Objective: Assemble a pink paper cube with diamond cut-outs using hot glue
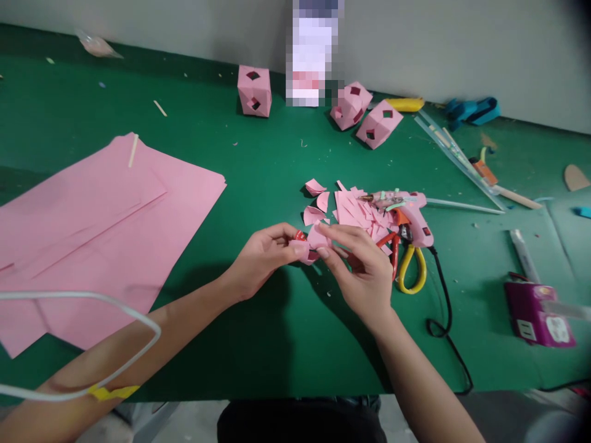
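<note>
My left hand pinches the left side of a small folded pink paper piece above the green table. The fingers of my right hand are closed on the same piece from the right. Something red and white shows at my left fingertips, too small to make out. Just beyond the hands lie several loose curved pink pieces. A pile of pink paper strips sits to their right, with a pink glue gun resting on it.
Scissors with a yellow handle lie right of my right hand, near a black cord. Large pink sheets cover the left. Pink paper boxes stand at the back. A purple box is at the right. A white cable loop crosses my left forearm.
</note>
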Demonstrator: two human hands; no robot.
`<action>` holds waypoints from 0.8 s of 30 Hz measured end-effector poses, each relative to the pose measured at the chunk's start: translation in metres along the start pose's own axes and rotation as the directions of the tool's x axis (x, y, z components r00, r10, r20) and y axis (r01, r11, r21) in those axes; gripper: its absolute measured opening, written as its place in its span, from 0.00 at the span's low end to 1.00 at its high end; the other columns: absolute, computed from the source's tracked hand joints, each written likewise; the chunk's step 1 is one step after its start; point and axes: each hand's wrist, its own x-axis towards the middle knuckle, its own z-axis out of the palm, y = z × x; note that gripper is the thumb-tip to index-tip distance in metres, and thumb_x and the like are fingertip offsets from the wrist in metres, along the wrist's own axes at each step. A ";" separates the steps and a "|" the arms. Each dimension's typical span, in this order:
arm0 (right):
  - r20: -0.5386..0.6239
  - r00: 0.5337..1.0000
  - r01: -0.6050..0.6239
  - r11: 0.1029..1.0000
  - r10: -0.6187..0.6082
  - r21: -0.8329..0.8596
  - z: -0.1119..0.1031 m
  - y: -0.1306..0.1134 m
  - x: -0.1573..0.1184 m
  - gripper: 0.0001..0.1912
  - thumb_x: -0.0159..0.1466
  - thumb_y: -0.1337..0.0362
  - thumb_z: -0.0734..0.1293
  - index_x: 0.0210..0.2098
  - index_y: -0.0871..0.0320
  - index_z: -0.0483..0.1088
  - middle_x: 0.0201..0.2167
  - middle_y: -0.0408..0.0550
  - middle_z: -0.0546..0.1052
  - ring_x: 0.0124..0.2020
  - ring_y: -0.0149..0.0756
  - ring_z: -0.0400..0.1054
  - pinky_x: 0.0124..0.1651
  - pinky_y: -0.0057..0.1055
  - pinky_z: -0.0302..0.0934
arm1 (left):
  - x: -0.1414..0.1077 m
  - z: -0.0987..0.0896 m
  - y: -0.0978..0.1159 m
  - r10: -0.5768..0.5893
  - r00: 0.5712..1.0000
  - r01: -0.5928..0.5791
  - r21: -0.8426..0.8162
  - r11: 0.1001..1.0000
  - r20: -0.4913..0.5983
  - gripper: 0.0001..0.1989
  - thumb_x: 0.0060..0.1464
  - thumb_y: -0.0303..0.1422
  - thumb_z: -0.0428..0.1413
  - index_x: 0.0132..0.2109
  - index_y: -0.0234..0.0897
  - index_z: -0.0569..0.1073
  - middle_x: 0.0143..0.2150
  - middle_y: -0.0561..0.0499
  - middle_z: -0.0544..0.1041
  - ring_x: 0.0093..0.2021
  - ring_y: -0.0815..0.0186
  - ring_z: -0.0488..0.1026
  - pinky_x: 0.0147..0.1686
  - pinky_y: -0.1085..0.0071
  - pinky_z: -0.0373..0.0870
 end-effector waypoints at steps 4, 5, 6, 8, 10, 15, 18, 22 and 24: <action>-0.002 0.999 0.048 0.998 -0.049 -0.046 0.000 0.000 0.002 0.19 0.68 0.70 0.72 0.55 0.44 0.79 0.48 0.47 0.83 0.49 0.38 0.78 0.51 0.36 0.75 | -0.001 0.001 -0.003 0.014 0.999 -0.012 0.047 0.999 -0.040 0.13 0.48 0.33 0.72 0.37 0.34 0.77 0.34 0.53 0.80 0.35 0.70 0.77 0.42 0.72 0.76; -0.001 0.999 0.052 0.997 -0.052 -0.048 0.000 0.000 0.002 0.19 0.68 0.70 0.72 0.55 0.44 0.79 0.48 0.46 0.83 0.49 0.38 0.78 0.51 0.36 0.75 | -0.001 0.000 -0.003 0.018 0.999 -0.016 0.054 0.998 -0.047 0.13 0.48 0.32 0.72 0.37 0.34 0.77 0.34 0.53 0.79 0.35 0.70 0.77 0.42 0.72 0.76; 0.000 0.999 0.051 0.997 -0.052 -0.050 0.000 0.000 0.002 0.19 0.68 0.70 0.72 0.55 0.44 0.79 0.48 0.46 0.83 0.49 0.38 0.78 0.51 0.36 0.75 | -0.002 0.000 -0.003 0.023 0.998 -0.020 0.062 0.998 -0.052 0.13 0.48 0.32 0.72 0.37 0.34 0.77 0.33 0.54 0.79 0.35 0.70 0.76 0.42 0.72 0.75; -0.002 0.999 0.048 0.997 -0.049 -0.056 0.001 0.000 0.002 0.18 0.68 0.69 0.72 0.55 0.44 0.79 0.48 0.46 0.83 0.49 0.38 0.78 0.52 0.36 0.75 | -0.002 0.000 -0.003 0.032 0.998 -0.027 0.082 0.996 -0.061 0.13 0.48 0.32 0.72 0.36 0.34 0.77 0.33 0.54 0.78 0.35 0.71 0.76 0.41 0.73 0.75; -0.003 0.999 0.046 0.997 -0.046 -0.066 0.000 0.000 0.002 0.18 0.68 0.69 0.71 0.54 0.45 0.80 0.47 0.46 0.83 0.48 0.38 0.78 0.52 0.36 0.75 | -0.002 0.000 -0.004 0.033 0.997 -0.027 0.097 0.995 -0.062 0.13 0.48 0.32 0.72 0.36 0.34 0.77 0.33 0.53 0.78 0.35 0.71 0.75 0.39 0.74 0.74; 0.023 0.999 0.031 0.998 -0.030 -0.051 -0.001 0.000 0.003 0.17 0.69 0.69 0.70 0.54 0.45 0.79 0.49 0.46 0.83 0.49 0.39 0.78 0.53 0.37 0.74 | -0.001 -0.001 -0.006 0.047 0.998 -0.043 0.078 0.996 -0.046 0.17 0.42 0.29 0.75 0.38 0.34 0.78 0.34 0.54 0.79 0.37 0.70 0.76 0.41 0.72 0.76; 0.043 0.999 0.005 1.000 -0.004 -0.017 -0.002 0.001 0.004 0.17 0.70 0.68 0.70 0.55 0.44 0.79 0.50 0.46 0.83 0.51 0.39 0.78 0.53 0.37 0.74 | 0.000 -0.002 -0.005 0.050 0.998 -0.047 0.069 0.996 -0.032 0.20 0.42 0.28 0.75 0.42 0.35 0.77 0.32 0.55 0.78 0.35 0.71 0.76 0.40 0.73 0.76; 0.066 0.998 -0.011 1.000 0.010 0.013 -0.003 0.001 0.005 0.17 0.70 0.68 0.69 0.55 0.44 0.79 0.50 0.46 0.83 0.52 0.38 0.77 0.53 0.37 0.74 | -0.001 -0.002 -0.005 0.065 0.998 -0.064 0.058 0.996 -0.023 0.24 0.43 0.27 0.75 0.46 0.37 0.75 0.31 0.57 0.79 0.33 0.71 0.77 0.38 0.76 0.76; 0.078 0.997 -0.012 1.000 0.011 0.010 -0.003 0.000 0.006 0.17 0.70 0.68 0.69 0.55 0.45 0.79 0.51 0.46 0.83 0.52 0.38 0.77 0.54 0.38 0.74 | -0.001 -0.002 -0.005 0.084 0.996 -0.083 0.064 0.995 -0.019 0.24 0.43 0.27 0.75 0.46 0.37 0.74 0.30 0.57 0.79 0.32 0.71 0.78 0.36 0.76 0.76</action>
